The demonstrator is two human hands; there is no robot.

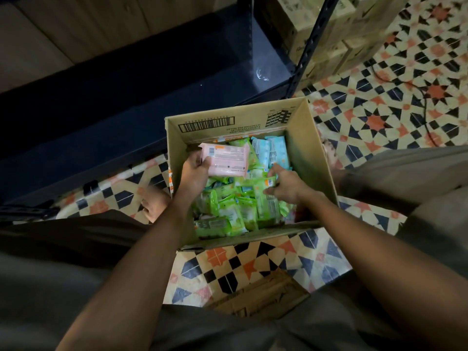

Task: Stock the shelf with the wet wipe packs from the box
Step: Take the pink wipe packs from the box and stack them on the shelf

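Note:
An open cardboard box [311, 150] stands on the patterned floor between my knees. It holds several green wet wipe packs [235, 211] and a few light blue packs [274, 150] at the far right. My left hand [193, 171] grips a pink wet wipe pack [228, 162], raised slightly above the heap at the box's far left. My right hand [283, 183] is down among the packs and pinches a green pack [266, 196] at its top. The dark blue shelf [126, 97] runs just beyond the box, low and bare.
A perforated metal shelf post [314, 44] rises at the far right of the shelf. Behind it stand stacked cardboard cartons [336, 34]. A black cable [425, 105] trails across the tiled floor at right. My bare feet flank the box.

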